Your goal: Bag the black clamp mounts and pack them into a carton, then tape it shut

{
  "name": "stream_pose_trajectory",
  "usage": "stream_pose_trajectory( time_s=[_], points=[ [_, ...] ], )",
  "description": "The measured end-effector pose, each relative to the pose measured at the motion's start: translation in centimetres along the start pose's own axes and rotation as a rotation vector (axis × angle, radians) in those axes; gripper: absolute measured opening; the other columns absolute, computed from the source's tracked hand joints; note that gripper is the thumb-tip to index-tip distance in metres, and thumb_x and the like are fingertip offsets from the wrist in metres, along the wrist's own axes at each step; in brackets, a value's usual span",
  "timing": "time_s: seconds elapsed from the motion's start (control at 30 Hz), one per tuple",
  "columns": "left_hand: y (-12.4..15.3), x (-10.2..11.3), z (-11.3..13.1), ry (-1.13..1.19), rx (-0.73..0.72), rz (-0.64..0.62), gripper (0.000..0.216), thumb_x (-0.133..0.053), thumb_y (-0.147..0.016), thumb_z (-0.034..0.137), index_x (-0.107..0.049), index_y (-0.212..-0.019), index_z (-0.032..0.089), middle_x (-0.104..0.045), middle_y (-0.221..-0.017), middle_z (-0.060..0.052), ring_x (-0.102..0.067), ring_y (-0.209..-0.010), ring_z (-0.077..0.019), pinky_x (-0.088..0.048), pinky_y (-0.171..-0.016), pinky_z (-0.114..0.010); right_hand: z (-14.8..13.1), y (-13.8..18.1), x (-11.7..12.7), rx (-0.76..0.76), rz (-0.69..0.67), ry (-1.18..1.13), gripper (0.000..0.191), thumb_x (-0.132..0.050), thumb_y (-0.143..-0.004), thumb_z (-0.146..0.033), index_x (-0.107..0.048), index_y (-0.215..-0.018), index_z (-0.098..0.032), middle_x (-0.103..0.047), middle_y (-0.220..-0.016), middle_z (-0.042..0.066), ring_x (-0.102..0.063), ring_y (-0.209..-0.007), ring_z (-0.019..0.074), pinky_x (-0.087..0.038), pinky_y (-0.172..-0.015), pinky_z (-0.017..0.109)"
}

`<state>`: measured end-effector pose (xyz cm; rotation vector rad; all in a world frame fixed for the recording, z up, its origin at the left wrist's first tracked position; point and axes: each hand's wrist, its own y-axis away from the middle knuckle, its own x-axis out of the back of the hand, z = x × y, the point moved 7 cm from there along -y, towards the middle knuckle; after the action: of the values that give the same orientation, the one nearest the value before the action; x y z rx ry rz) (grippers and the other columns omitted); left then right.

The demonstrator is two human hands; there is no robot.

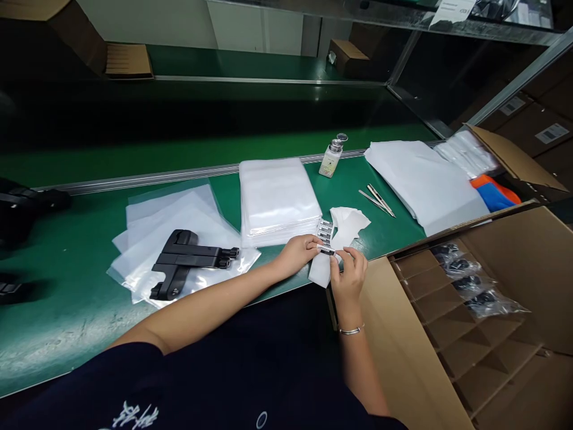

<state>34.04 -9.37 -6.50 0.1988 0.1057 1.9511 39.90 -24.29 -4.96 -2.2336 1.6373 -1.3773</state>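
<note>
both hands meet at the near edge of the green work table (80, 310), over a white strip of label backing (323, 263) that carries a short column of small barcode labels (324, 232). the left hand (298, 252) is closed in a pinch on the strip just below the labels, thumb on top. the right hand (348, 276) pinches one small label (327, 251) between thumb and forefinger at the lower end of the column; whether it is fully free of the backing cannot be told. a thin bracelet (350, 330) sits on the right wrist

just behind the hands lies a crumpled white sheet (351, 224), and beside it a neat stack of clear plastic bags (275, 200). further left, a black plastic part (188, 260) rests on a loose spread of clear bags (165, 221). behind the sheet are metal tweezers (378, 200) and a small pump dispenser bottle (332, 156). a pile of white foam sheets (423, 179) lies to the right. at the right stands an open cardboard box (403, 346) with divider cells, several holding bagged black parts (470, 283)
</note>
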Motion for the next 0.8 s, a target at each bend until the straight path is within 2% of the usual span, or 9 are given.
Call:
stream_pose_trajectory(
  time_s=[0.1,0.2,0.27,0.4,0.57,0.63,0.7,0.77,0.8],
  points=[
    [-0.2,-0.2,0.0,-0.034,0.011,-0.007,0.016,-0.058,-0.075,0.02,-0.066,-0.088,0.015,-0.066,-0.071,0.0,-0.056,-0.068,-0.0138,-0.041,-0.062,-0.023,-0.4,0.3,-0.3,0.045,-0.021,0.083,0.02,-0.052,-0.094,-0.035,-0.067,-0.092,-0.022,-0.065,-0.107,0.011,-0.057,-0.109,0.027,-0.033,-0.108,0.056],
    [-0.3,-0.4,-0.1,0.005,0.032,-0.011,0.016,-0.059,-0.074,0.023,-0.066,-0.086,0.015,-0.063,-0.066,0.002,-0.055,-0.064,-0.0132,-0.04,-0.063,-0.024,-0.8,1.0,-0.2,0.078,-0.024,0.055,0.02,-0.05,-0.093,-0.033,-0.066,-0.086,-0.023,-0.066,-0.103,0.009,-0.059,-0.109,0.0256,-0.028,-0.111,0.058],
    [-0.2,-0.5,-0.1,0.038,0.036,-0.016,0.016,-0.06,-0.074,0.024,-0.065,-0.086,0.015,-0.062,-0.064,0.002,-0.054,-0.062,-0.0129,-0.04,-0.062,-0.024,-0.9,1.3,0.1,0.077,-0.022,-0.013,0.018,-0.052,-0.092,-0.034,-0.065,-0.086,-0.024,-0.066,-0.101,0.008,-0.06,-0.107,0.0251,-0.029,-0.111,0.059],
    [0.1,-0.4,0.2,0.074,0.017,-0.029,0.015,-0.06,-0.075,0.023,-0.065,-0.086,0.015,-0.063,-0.066,0.002,-0.055,-0.063,-0.0129,-0.04,-0.062,-0.023,-0.5,1.1,0.9,-0.004,0.026,-0.108,0.022,-0.053,-0.091,-0.038,-0.065,-0.098,-0.022,-0.065,-0.108,0.011,-0.06,-0.108,0.0264,-0.033,-0.108,0.059],
    [-0.4,-0.6,-0.3,0.087,0.026,-0.037,0.014,-0.058,-0.077,0.019,-0.064,-0.088,0.014,-0.066,-0.069,0.0,-0.058,-0.064,-0.0132,-0.042,-0.063,-0.024,-1.0,0.8,0.7,0.004,0.036,0.117,0.022,-0.054,-0.091,-0.038,-0.068,-0.084,-0.023,-0.068,-0.102,0.01,-0.058,-0.111,0.0294,-0.023,-0.109,0.064],
    [-0.3,-1.2,-0.6,0.097,0.023,-0.058,0.023,-0.058,-0.078,0.018,-0.064,-0.099,0.012,-0.07,-0.08,-0.005,-0.063,-0.072,-0.0159,-0.045,-0.068,-0.026,-1.5,0.8,1.0,0.005,0.048,0.122,0.022,-0.055,-0.09,-0.038,-0.066,-0.079,-0.022,-0.068,-0.1,0.01,-0.058,-0.111,0.0303,-0.025,-0.108,0.064],
    [0.5,-1.3,-0.4,0.11,-0.005,-0.09,0.045,-0.063,-0.076,0.02,-0.058,-0.12,0.012,-0.072,-0.103,-0.012,-0.067,-0.09,-0.0214,-0.049,-0.078,-0.03,-2.3,0.9,2.2,0.0,0.112,0.027,0.02,-0.056,-0.09,-0.037,-0.064,-0.079,-0.021,-0.067,-0.101,0.011,-0.057,-0.113,0.0302,-0.031,-0.106,0.062],
    [2.3,0.1,0.2,0.027,-0.053,-0.116,0.071,-0.071,-0.073,0.025,-0.046,-0.139,0.015,-0.067,-0.123,-0.017,-0.065,-0.107,-0.0276,-0.049,-0.087,-0.035,-2.7,0.8,3.8,-0.059,0.209,-0.128,0.017,-0.057,-0.089,-0.035,-0.063,-0.082,-0.02,-0.064,-0.106,0.012,-0.056,-0.116,0.0299,-0.036,-0.105,0.058],
    [3.5,1.5,0.7,-0.065,-0.082,-0.121,0.078,-0.074,-0.072,0.028,-0.043,-0.143,0.017,-0.064,-0.128,-0.017,-0.064,-0.111,-0.0301,-0.048,-0.09,-0.038,-2.7,0.7,4.5,-0.117,0.248,-0.21,0.015,-0.059,-0.088,-0.033,-0.062,-0.082,-0.02,-0.064,-0.11,0.013,-0.056,-0.117,0.0299,-0.038,-0.104,0.056]
  ],
)
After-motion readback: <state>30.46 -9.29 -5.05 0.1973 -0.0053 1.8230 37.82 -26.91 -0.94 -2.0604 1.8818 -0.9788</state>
